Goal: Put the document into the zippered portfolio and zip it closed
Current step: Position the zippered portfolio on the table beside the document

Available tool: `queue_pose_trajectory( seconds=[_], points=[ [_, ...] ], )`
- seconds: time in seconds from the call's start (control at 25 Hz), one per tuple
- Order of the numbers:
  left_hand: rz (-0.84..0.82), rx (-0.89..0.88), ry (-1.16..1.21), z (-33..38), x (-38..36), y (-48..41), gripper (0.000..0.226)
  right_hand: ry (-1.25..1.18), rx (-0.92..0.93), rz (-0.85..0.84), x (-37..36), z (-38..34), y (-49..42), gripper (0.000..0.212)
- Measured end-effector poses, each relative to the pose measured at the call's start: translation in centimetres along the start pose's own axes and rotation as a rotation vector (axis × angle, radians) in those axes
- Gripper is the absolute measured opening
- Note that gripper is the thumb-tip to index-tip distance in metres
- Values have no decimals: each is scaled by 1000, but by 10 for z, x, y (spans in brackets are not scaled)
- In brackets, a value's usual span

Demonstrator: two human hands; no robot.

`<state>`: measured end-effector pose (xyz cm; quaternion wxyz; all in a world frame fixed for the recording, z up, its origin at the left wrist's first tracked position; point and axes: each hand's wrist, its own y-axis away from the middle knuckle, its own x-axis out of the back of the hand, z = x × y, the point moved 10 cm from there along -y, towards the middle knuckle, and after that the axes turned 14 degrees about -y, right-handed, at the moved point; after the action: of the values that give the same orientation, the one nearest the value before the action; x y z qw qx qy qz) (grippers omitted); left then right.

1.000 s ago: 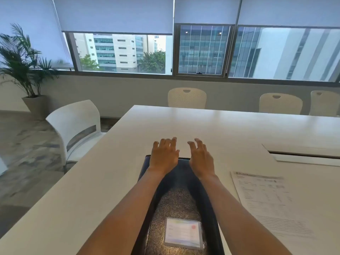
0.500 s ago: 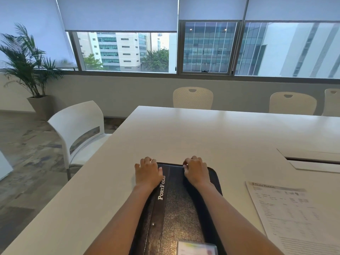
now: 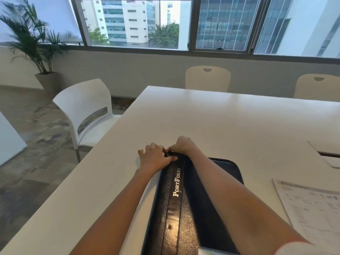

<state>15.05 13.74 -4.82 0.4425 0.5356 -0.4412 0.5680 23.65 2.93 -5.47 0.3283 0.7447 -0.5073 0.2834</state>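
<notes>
A black zippered portfolio (image 3: 195,208) lies closed on the white table (image 3: 230,122) in front of me, with gold "PortFolio" lettering on a strap. My left hand (image 3: 153,158) rests on its far left corner, fingers partly spread and thumb pressing the cover. My right hand (image 3: 181,146) is curled at the far edge beside it, fingers pinched on a small dark part that looks like the zipper pull. The printed document (image 3: 311,208) lies flat on the table to the right of the portfolio, outside it.
A white chair (image 3: 86,111) stands at the table's left side, and two cream chairs (image 3: 207,79) stand at the far side. A recessed cable hatch (image 3: 329,155) sits in the tabletop at right. A potted palm (image 3: 35,43) stands by the window.
Both hands shifted left along the portfolio's far edge and came together at its far left corner. The right hand curled into a pinch there. The camera moved closer.
</notes>
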Motion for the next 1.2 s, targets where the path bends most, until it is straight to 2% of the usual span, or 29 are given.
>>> queue_pose_trajectory(
  seconds=[0.24,0.4,0.56,0.68,0.8,0.88,1.0,1.2],
  points=[
    [-13,27,46,-6,-7,-3,69,92,-287,-387,-37,3,-24,27],
    [14,15,146,-1,-2,-5,55,186,-248,-502,-36,-8,-16,18],
    [-31,53,180,-3,-1,-10,33,189,-213,-501,-27,-3,-4,26],
    [-136,83,224,-5,-6,-15,30,275,-112,-461,-26,-8,-4,30],
    [-156,77,253,-2,-2,-16,28,363,-24,-408,-21,-15,2,29],
    [-162,80,283,-2,0,-17,26,374,-1,-370,-17,-16,5,21],
    [-156,78,311,1,1,-16,23,300,-42,-327,-12,-13,8,17],
    [-151,56,369,9,-1,-12,20,61,-216,-376,-8,13,15,18]
  ],
)
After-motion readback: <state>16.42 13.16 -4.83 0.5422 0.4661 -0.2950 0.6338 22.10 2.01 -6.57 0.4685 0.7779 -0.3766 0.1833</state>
